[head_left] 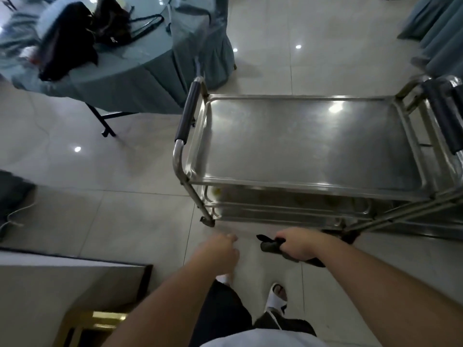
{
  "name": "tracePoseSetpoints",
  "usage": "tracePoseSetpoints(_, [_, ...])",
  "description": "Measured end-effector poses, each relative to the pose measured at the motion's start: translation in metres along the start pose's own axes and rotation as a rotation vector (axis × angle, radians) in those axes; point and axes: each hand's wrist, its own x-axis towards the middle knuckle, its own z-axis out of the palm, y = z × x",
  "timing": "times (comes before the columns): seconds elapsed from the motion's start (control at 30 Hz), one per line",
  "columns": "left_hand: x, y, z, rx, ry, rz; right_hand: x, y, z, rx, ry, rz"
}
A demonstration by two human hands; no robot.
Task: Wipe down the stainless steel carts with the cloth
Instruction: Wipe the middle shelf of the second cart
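A stainless steel cart (313, 144) stands in front of me on the tiled floor, its top shelf bare and shiny, with lower shelves below. A dark-padded handle (188, 111) runs along its left end. A second cart (446, 126) is pushed against its right end. My right hand (298, 242) grips a dark cloth (271, 246) just short of the cart's near edge. My left hand (223, 249) hovers left of it with fingers loosely curled, holding nothing.
A round table with a teal cover (140, 68) stands at the upper left, carrying dark bags and a jacket. Teal-covered chairs (441, 28) sit at the upper right. A dark-edged panel (75, 279) lies at the lower left. My feet in white slippers are below.
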Motion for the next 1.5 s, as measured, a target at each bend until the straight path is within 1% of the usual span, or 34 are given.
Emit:
tracePoseSetpoints(0.23, [0.007,-0.043,0.003,0.015,-0.018,-0.012,0.028,-0.017,0.039,0.137,0.065,0.113])
tracePoseSetpoints(0.33, [0.014,-0.069,0.006,0.032,-0.02,-0.053,0.05,-0.032,0.051,0.165,0.101,0.127])
tracePoseSetpoints(0.43, [0.023,-0.093,0.012,0.022,-0.015,-0.111,0.074,-0.049,0.063,0.173,0.116,0.107])
tracePoseSetpoints(0.5, [0.03,-0.105,0.017,-0.015,-0.014,-0.14,0.089,-0.056,0.069,0.187,0.143,0.062])
tracePoseSetpoints(0.6, [0.042,-0.115,0.025,-0.043,-0.012,-0.197,0.113,-0.06,0.072,0.262,0.202,-0.001])
tracePoseSetpoints(0.73, [0.066,-0.12,0.035,-0.074,0.002,-0.25,0.149,-0.059,0.07,0.333,0.253,-0.024])
tracePoseSetpoints(0.8, [0.086,-0.123,0.039,-0.125,0.008,-0.255,0.172,-0.057,0.068,0.338,0.296,-0.045])
tracePoseSetpoints(0.9, [0.126,-0.137,0.047,-0.275,0.026,-0.262,0.217,-0.055,0.068,0.31,0.395,-0.054])
tracePoseSetpoints(1.03, [0.19,-0.163,0.056,-0.448,0.15,-0.311,0.286,-0.06,0.069,0.365,0.483,-0.046])
tracePoseSetpoints(1.13, [0.237,-0.188,0.064,-0.443,0.244,-0.322,0.337,-0.071,0.063,0.359,0.516,-0.023])
tracePoseSetpoints(1.2, [0.266,-0.203,0.07,-0.466,0.333,-0.345,0.369,-0.079,0.059,0.314,0.575,-0.071])
tracePoseSetpoints(1.27, [0.291,-0.215,0.074,-0.516,0.471,-0.361,0.398,-0.085,0.058,0.29,0.633,-0.169])
tracePoseSetpoints(1.33, [0.311,-0.223,0.077,-0.63,0.633,-0.328,0.427,-0.091,0.057,0.266,0.677,-0.249])
tracePoseSetpoints(1.43, [0.336,-0.228,0.083,-0.833,0.846,-0.197,0.469,-0.103,0.056,0.234,0.743,-0.297])
tracePoseSetpoints(1.5, [0.35,-0.229,0.086,-0.908,0.96,-0.111,0.491,-0.113,0.055,0.225,0.798,-0.338])
